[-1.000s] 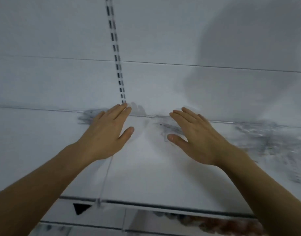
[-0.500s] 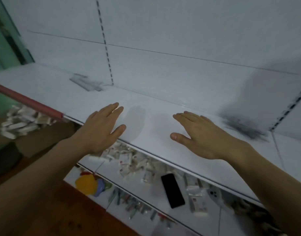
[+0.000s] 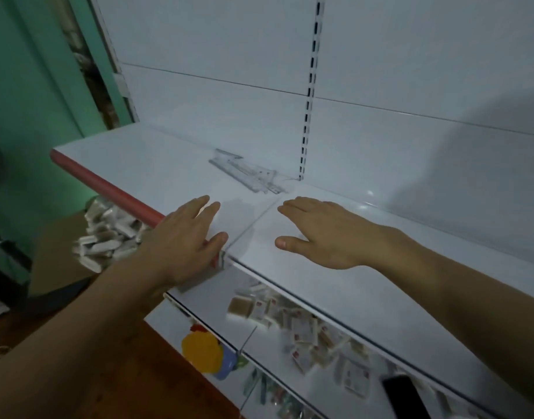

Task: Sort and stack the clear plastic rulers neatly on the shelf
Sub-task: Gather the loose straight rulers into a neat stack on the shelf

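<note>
A loose pile of clear plastic rulers (image 3: 247, 173) lies at the back of the white shelf (image 3: 144, 164), close to the slotted upright. My left hand (image 3: 184, 237) hovers flat over the shelf's front edge, fingers straight, holding nothing. Stretched out flat over the neighbouring shelf panel, my right hand (image 3: 323, 231) is empty too. Both hands are nearer to me than the rulers and apart from them.
A red strip (image 3: 102, 189) runs along the left shelf's front edge. Small packets (image 3: 308, 331) and a black phone (image 3: 404, 394) lie on the lower shelf, with a yellow object (image 3: 202, 350) beside them. White packs (image 3: 108, 234) sit heaped on a box at left. Green wall (image 3: 32, 86) at left.
The view has swung left, so the ruler pile now sits just beyond my fingertips. Both hands stay flat and empty; the left one now hangs over the red front edge.
</note>
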`<move>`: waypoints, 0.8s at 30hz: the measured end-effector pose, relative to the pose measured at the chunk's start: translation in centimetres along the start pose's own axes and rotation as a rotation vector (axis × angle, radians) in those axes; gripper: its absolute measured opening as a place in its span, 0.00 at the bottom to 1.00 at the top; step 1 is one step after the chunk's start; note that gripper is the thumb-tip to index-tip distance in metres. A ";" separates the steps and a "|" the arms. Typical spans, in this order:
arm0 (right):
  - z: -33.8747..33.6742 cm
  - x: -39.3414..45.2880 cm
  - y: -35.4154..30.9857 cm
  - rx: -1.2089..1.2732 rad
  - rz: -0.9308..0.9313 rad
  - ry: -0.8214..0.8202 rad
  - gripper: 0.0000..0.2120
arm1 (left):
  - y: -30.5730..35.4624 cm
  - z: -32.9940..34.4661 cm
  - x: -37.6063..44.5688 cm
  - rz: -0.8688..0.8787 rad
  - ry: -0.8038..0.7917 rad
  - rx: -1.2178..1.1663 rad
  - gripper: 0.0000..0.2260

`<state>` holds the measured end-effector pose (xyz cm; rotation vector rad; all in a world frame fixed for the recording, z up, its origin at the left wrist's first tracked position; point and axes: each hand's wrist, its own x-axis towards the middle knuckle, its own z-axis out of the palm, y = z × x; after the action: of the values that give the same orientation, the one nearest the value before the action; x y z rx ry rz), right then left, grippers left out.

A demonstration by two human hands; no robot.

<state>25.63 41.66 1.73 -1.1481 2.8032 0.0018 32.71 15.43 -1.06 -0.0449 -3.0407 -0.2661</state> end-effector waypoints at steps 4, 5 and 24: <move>0.0 7.1 -0.3 0.019 0.007 0.006 0.37 | -5.8 0.0 5.2 0.032 -0.041 0.008 0.32; 0.0 8.7 -0.6 0.021 0.005 0.001 0.36 | -7.3 -0.1 6.4 0.037 -0.054 0.016 0.33; 1.3 23.6 -1.2 -0.036 0.503 0.142 0.19 | -17.8 1.1 29.3 0.724 -0.068 -0.126 0.32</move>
<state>9.92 24.37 -2.01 -0.4349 3.1467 0.0143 2.84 -1.27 -2.51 -1.1389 -2.8191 -0.3867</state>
